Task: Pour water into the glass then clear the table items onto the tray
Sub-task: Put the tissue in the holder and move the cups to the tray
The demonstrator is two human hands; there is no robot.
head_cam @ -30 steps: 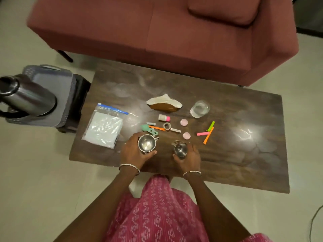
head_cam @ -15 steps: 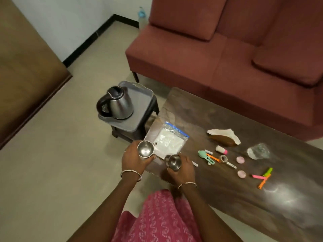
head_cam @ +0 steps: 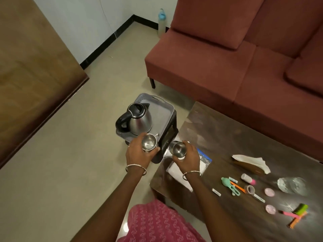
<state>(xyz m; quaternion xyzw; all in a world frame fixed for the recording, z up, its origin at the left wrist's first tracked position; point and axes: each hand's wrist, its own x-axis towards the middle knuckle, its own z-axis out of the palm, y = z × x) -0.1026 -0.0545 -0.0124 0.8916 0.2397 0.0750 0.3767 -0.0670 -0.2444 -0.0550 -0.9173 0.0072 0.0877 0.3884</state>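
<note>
My left hand [head_cam: 138, 153] grips a small steel cup [head_cam: 149, 142] over the near edge of the grey tray [head_cam: 163, 111]. My right hand [head_cam: 187, 158] grips a second steel cup [head_cam: 178, 148] just right of the tray, above the table's left end. A steel kettle [head_cam: 138, 120] with a black handle stands on the tray, which sits on a black stool [head_cam: 167, 137]. A clear glass [head_cam: 291, 185] stands on the dark wooden table [head_cam: 227, 137] at the right.
On the table lie a zip bag [head_cam: 203, 162] of white powder, a folded cloth [head_cam: 251, 162], a green clip [head_cam: 227, 183], pink discs [head_cam: 270, 208], coloured sticks [head_cam: 295, 214] and a small bottle [head_cam: 247, 178]. A red sofa [head_cam: 227, 58] stands behind. A wooden door [head_cam: 26, 67] is at left.
Both hands lifted the two steel cups off the table and carried them left toward the tray. The view swung left with them.
</note>
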